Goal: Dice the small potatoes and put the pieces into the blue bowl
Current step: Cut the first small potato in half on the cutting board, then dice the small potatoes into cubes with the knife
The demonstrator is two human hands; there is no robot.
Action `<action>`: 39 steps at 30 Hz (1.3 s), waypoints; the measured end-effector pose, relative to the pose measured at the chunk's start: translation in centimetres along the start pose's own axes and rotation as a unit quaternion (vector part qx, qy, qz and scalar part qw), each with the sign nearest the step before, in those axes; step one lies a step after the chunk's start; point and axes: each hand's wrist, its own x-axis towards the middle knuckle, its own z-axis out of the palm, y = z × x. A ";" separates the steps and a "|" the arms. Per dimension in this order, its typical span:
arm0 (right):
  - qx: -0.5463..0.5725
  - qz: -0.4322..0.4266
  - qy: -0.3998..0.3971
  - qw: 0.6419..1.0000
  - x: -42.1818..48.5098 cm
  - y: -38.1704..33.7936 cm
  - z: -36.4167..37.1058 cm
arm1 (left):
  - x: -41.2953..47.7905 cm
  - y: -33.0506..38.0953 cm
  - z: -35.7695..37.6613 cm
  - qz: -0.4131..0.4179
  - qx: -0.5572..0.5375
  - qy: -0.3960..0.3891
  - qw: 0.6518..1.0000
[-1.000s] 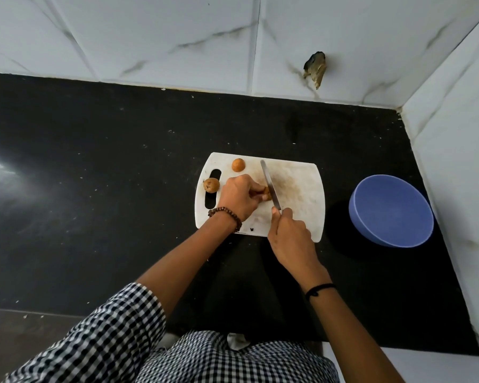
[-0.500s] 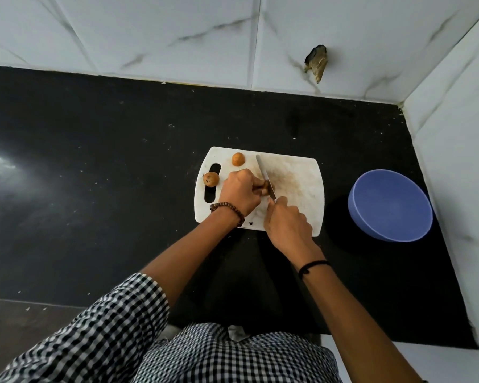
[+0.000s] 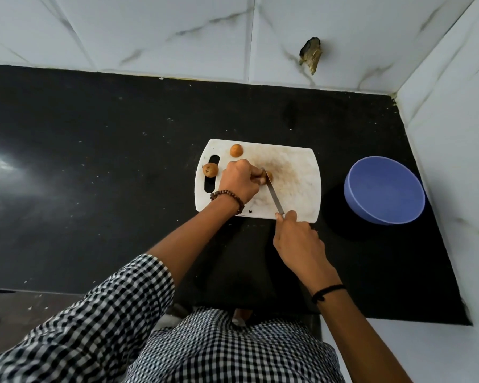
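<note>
A white cutting board (image 3: 296, 172) lies on the black counter. My left hand (image 3: 239, 181) holds a small brown potato (image 3: 268, 176) down at the board's middle, mostly hiding it. My right hand (image 3: 297, 239) grips the handle of a knife (image 3: 273, 196) at the board's near edge; the blade tip lies against that potato. Two whole small potatoes rest on the board, one (image 3: 236, 150) at the far edge and one (image 3: 210, 170) by the handle slot. The blue bowl (image 3: 385, 189) stands to the right of the board and looks empty.
The black counter (image 3: 94, 175) stretches wide to the left of the board. White marbled tile walls close the back and the right side, with a dark broken patch (image 3: 311, 53) in the back wall. The counter's near edge runs below my arms.
My right hand has drawn the knife back toward me, so the blade tip now sits at the potato instead of reaching past it. My left hand stays on the potato.
</note>
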 end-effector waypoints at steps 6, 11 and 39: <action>-0.010 0.016 -0.023 1.000 -1.8 0.7 -1.2 | 0.1 -0.5 0.3 0.008 0.002 0.004 1.000; 0.037 0.028 -0.040 0.998 -2.2 2.4 -2.8 | 0.1 -1.0 0.8 0.033 0.023 -0.009 0.999; 0.157 -0.100 0.182 0.965 11.9 -3.8 -2.4 | -0.5 -3.0 -0.5 0.040 0.038 -0.043 0.998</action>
